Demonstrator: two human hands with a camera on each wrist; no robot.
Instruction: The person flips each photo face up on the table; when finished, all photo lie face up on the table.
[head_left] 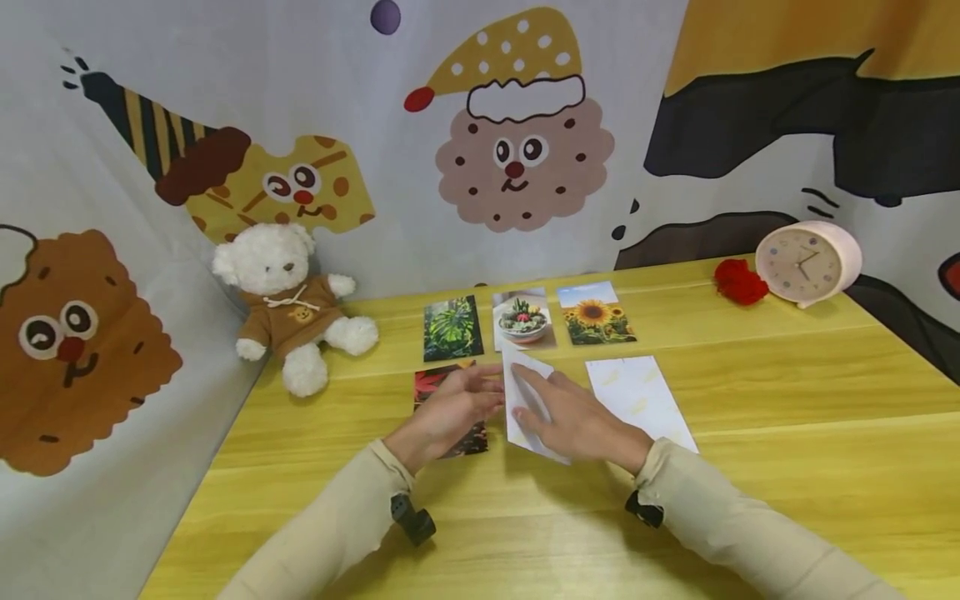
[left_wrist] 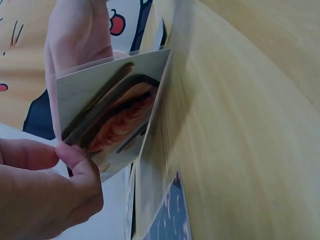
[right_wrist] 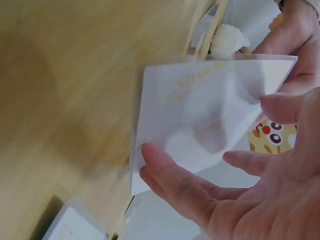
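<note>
A photo card (head_left: 521,435) stands nearly upright between both hands, its white back turned right. My left hand (left_wrist: 55,185) pinches one edge between thumb and fingertip. The card's picture (left_wrist: 115,117) shows something orange-red in a dark long shape, with dark sticks. On the other side, my right hand (right_wrist: 240,185) spreads its fingers, their tips resting against the white back and near the edge. Below my left hand lies a red-leaf card (head_left: 472,440), partly covered. A white-backed card (head_left: 637,396) lies face down right of my right hand.
Along the back of the table (head_left: 787,467) lie a green-leaf card (head_left: 452,327), a cactus-bowl card (head_left: 523,317) and a sunflower card (head_left: 596,312). A teddy bear (head_left: 292,308) sits at left. A pink clock (head_left: 810,262) and a red fuzzy thing (head_left: 738,282) stand at right.
</note>
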